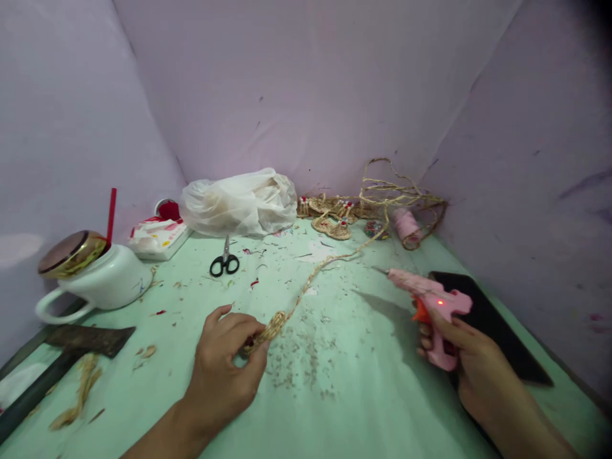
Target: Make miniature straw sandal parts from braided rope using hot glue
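My left hand (224,363) is closed in a pinch on the coiled end of a braided jute rope (306,287), low on the pale green table (335,395). The rope runs up and to the right toward a loose tangle of jute cord (396,191) at the back. My right hand (459,357) grips a pink hot glue gun (430,299) with an orange trigger and a lit red lamp. Its nozzle points left, a short way from the rope and not touching it.
Black-handled scissors (224,261) lie at mid-table. Behind them are a white plastic bag (239,204), small woven jute pieces (332,220) and a pink spool (406,224). A white cup with a gold lid (95,274) and an axe-like tool (71,347) sit left. A black slab (492,319) lies right.
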`<state>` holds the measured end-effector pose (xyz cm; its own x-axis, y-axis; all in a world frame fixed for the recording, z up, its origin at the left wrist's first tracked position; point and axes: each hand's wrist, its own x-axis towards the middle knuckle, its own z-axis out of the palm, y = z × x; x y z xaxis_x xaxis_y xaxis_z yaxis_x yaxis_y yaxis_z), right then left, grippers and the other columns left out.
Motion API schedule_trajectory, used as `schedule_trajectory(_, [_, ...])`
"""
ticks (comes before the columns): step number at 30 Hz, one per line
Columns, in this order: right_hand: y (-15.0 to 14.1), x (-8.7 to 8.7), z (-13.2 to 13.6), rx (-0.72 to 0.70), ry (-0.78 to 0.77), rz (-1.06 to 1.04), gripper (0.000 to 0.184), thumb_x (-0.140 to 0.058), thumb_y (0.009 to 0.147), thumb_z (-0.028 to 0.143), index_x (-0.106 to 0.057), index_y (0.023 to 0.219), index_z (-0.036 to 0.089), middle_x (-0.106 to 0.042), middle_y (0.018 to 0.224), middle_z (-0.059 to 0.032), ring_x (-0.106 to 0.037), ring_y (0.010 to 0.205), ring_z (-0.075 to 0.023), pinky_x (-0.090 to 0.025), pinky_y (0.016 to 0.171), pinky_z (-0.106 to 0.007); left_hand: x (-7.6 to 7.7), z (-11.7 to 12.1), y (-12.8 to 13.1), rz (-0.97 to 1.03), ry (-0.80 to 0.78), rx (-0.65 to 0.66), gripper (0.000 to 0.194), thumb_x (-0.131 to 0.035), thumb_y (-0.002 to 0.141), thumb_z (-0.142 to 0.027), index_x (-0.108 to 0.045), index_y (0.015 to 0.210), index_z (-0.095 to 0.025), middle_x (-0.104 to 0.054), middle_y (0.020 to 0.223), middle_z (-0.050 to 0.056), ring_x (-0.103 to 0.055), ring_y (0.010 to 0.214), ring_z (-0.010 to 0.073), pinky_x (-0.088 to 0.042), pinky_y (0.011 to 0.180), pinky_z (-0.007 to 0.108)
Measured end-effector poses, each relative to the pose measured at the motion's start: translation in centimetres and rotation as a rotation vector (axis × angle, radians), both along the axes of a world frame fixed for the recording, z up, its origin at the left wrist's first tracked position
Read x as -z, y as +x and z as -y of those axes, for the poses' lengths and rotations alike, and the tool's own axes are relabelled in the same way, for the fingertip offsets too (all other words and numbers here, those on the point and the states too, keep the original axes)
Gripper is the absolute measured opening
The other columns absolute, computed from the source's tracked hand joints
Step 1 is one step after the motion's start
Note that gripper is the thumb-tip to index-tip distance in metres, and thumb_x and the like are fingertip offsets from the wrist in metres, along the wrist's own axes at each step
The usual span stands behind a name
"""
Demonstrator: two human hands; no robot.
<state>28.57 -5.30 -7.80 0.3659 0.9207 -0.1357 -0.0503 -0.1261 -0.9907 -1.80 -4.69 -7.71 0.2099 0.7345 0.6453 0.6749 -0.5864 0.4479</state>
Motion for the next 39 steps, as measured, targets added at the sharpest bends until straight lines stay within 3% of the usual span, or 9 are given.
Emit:
schedule_trajectory(4, [-0.7,0.1,-0.4,0.004,-0.207,0.09,0.027,-0.071,0.057,0.042,-0.062,0.064,0.017,-0.058,0.057,-0.0017,-0.051,0.046,-0.014,-0.045,0.043,-0.028,0.2,0.0,-0.3,0.026,-0.028,-0.016,0.008,-0.055,0.074,-0.012,-0.058,0.078,-0.019,-0.061,0.071,0.0,-0.057,0.066,0.0148,-0.037,0.087,0.047])
schedule_trajectory(9, [-0.7,-2.2,-0.2,-0.05,-0.341,1.034,0.032,-0.06,0.067,0.054,-0.067,0.065,0.022,-0.059,0.047,-0.006,-0.054,0.046,-0.0252,-0.031,0.037,-0.03,0.1,0.6,0.2,0.039,-0.023,0.076,0.013,-0.056,0.072,-0.009,-0.058,0.081,-0.018,-0.06,0.072,0.0,-0.057,0.068,0.0142,-0.034,0.091,0.048])
schedule_trajectory(11, [-1.2,-3.3,0.0,-0.046,-0.214,1.284,0.031,-0.057,0.072,0.051,-0.069,0.08,0.023,-0.067,0.064,-0.0098,-0.059,0.054,-0.0298,-0.033,0.039,-0.032,0.0,0.8,0.4,0.042,-0.036,0.113,0.014,-0.055,0.072,-0.008,-0.059,0.081,-0.018,-0.059,0.073,0.001,-0.056,0.068,0.0138,-0.033,0.093,0.048])
schedule_trajectory(13, [-2.6,-4.1,0.0,-0.191,0.068,1.266,0.029,-0.051,0.081,0.042,-0.065,0.099,0.024,-0.069,0.094,-0.0103,-0.064,0.072,-0.0288,-0.045,0.051,-0.036,0.0,0.9,0.6,0.05,-0.052,0.148,0.015,-0.053,0.072,-0.008,-0.059,0.081,-0.018,-0.059,0.072,0.001,-0.056,0.067,0.0139,-0.033,0.094,0.048])
schedule_trajectory(15, [-4.5,-4.4,-0.2,-0.51,0.32,1.137,0.027,-0.045,0.086,0.03,-0.061,0.108,0.026,-0.062,0.116,-0.008,-0.062,0.094,-0.0249,-0.049,0.073,-0.036,0.0,0.9,0.6,0.043,-0.076,0.186,0.015,-0.052,0.073,-0.008,-0.059,0.082,-0.018,-0.059,0.072,0.002,-0.055,0.068,0.0141,-0.033,0.095,0.048])
schedule_trajectory(17, [-6.3,-4.4,-0.8,-0.84,0.396,1.051,0.032,-0.045,0.086,0.021,-0.057,0.116,0.026,-0.056,0.127,-0.006,-0.057,0.106,-0.0222,-0.045,0.085,-0.035,0.1,0.8,0.4,0.018,-0.104,0.22,0.015,-0.051,0.074,-0.008,-0.06,0.082,-0.018,-0.058,0.073,0.002,-0.054,0.068,0.0142,-0.033,0.095,0.049])
schedule_trajectory(19, [-7.4,-4.0,-1.4,-0.992,0.368,1.018,0.033,-0.05,0.085,0.021,-0.056,0.118,0.025,-0.059,0.122,-0.0067,-0.059,0.103,-0.0219,-0.045,0.085,-0.034,0.1,0.7,0.3,-0.012,-0.134,0.248,0.015,-0.05,0.075,-0.008,-0.06,0.082,-0.018,-0.058,0.073,0.002,-0.053,0.068,0.0144,-0.032,0.095,0.049])
schedule_trajectory(24, [-7.7,-2.4,-2.3,-0.998,0.328,1.022,0.018,-0.049,0.087,0.022,-0.066,0.092,0.019,-0.066,0.083,-0.0043,-0.062,0.074,-0.0166,-0.044,0.066,-0.026,0.2,0.2,0.0,-0.089,-0.182,0.305,0.016,-0.048,0.076,-0.008,-0.059,0.084,-0.018,-0.058,0.075,0.003,-0.053,0.07,0.0153,-0.031,0.096,0.049])
schedule_trajectory(39, [-8.2,0.2,-2.0,-0.795,0.568,1.174,0.016,-0.048,0.083,0.012,-0.063,0.081,0.016,-0.065,0.075,-0.0022,-0.059,0.063,-0.0141,-0.037,0.054,-0.024,-0.6,-0.6,0.2,-0.318,-0.296,0.417,0.02,-0.045,0.078,-0.006,-0.058,0.086,-0.018,-0.057,0.074,0.003,-0.049,0.07,0.0153,-0.03,0.095,0.048])
